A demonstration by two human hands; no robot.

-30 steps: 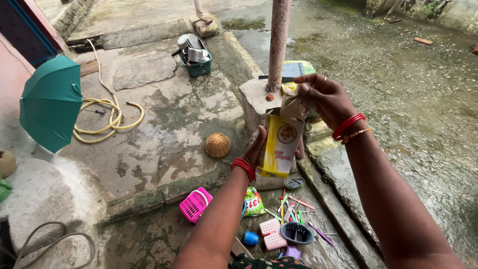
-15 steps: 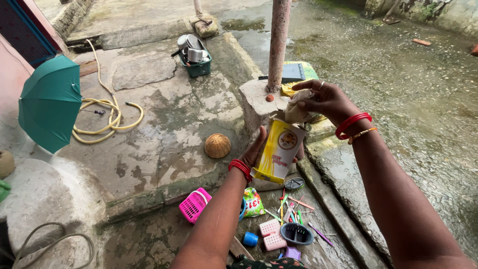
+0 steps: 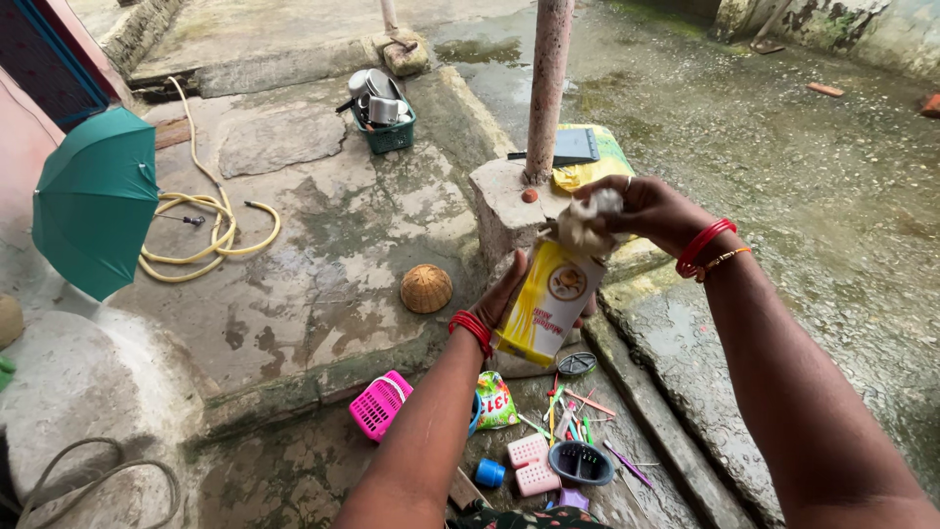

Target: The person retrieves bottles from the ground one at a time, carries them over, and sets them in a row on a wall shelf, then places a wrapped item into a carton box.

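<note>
My left hand (image 3: 508,292) grips a tall yellow and white carton (image 3: 548,302) from behind and holds it tilted above the ground. At the carton's top, my right hand (image 3: 641,210) pinches a crumpled whitish wad (image 3: 587,222) between its fingers. Both wrists wear red bangles. Below the carton, small things lie scattered on the wet ground: a pink plastic basket (image 3: 379,404), a green snack packet (image 3: 496,401), coloured sticks (image 3: 573,404), pink blocks (image 3: 532,462) and a small dark blue basket (image 3: 581,462).
A reddish pole (image 3: 546,88) rises from a concrete block (image 3: 499,199) just behind my hands. A small woven basket (image 3: 426,288) sits on the stone slab. Further left lie a yellow hose (image 3: 201,221) and a green open umbrella (image 3: 93,199). A green crate with steel vessels (image 3: 382,110) stands behind.
The carton has tilted and dropped a little to the right. My right hand has stayed at its top, working the whitish wad there.
</note>
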